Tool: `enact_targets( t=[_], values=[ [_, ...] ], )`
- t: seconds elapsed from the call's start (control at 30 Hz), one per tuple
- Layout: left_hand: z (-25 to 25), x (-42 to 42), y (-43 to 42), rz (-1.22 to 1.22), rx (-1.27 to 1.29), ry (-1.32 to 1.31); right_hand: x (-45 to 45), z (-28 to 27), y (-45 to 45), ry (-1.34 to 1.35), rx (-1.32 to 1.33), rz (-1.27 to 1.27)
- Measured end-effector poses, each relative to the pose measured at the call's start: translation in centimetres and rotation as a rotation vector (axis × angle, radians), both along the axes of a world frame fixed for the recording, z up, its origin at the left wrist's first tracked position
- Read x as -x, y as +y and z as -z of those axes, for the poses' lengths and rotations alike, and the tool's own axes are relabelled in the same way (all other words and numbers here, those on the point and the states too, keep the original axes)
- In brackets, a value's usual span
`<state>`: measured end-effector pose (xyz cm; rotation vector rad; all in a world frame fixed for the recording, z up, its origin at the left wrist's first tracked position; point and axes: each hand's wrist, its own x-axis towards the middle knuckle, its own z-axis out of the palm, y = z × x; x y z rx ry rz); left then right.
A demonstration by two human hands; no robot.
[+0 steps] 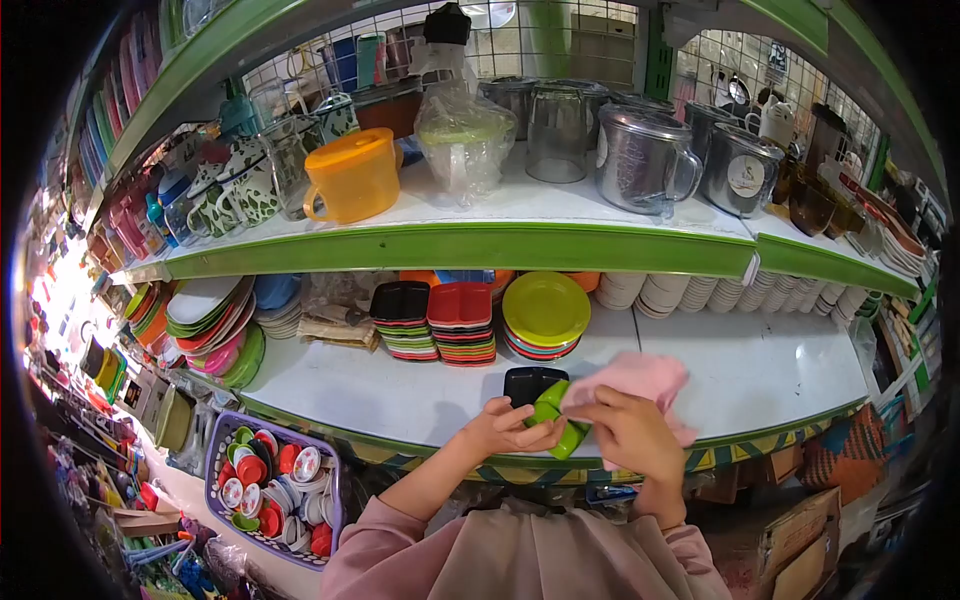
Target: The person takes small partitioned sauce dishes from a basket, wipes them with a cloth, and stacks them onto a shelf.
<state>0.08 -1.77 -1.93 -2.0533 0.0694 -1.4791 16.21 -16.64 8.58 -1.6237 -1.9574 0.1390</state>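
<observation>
My left hand (512,428) grips a small bright green sauce dish (570,440) by its near left side, tilted above the front edge of the lower shelf. A pink cloth (640,378) is bunched in my right hand (638,432), its near corner at the dish; the cloth is slightly blurred. Just behind the green dish, a black divided dish (530,383) rests on the shelf. Farther back stand a stack topped by a black divided dish (401,300) and another topped by a red one (460,302).
Lime plates (546,308) are stacked behind my hands, with rows of white bowls (660,294) to their right. Overhead, the upper shelf's green edge (450,248) carries mugs and an orange cup (352,175). A purple basket (335,480) of small dishes sits at lower left.
</observation>
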Motion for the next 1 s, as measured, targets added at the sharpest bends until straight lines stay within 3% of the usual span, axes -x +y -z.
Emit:
enact_targets(
  t=[0.07,0.2,0.33,0.5,0.6,1.0],
  values=[
    [-0.2,0.4,0.3,-0.037,-0.015,0.006,-0.9,-0.2,-1.1,-0.019,0.120,-0.031],
    [-0.8,0.0,-0.7,-0.070,-0.174,0.015,1.2,-0.4,0.4,0.043,-0.016,-0.071],
    [0.5,-0.3,-0.6,0.054,-0.119,0.086,1.6,0.0,1.0,0.014,-0.002,-0.188],
    [0.5,-0.2,-1.2,-0.019,-0.129,0.062,0.0,-0.2,-0.2,0.075,0.115,-0.208],
    [1.0,-0.7,-0.6,-0.009,-0.144,0.012,1.3,0.2,0.4,0.047,0.052,-0.218],
    [1.4,-0.3,-0.9,-0.049,0.205,-0.123,1.7,0.0,-1.4,0.271,0.061,0.054]
  ],
)
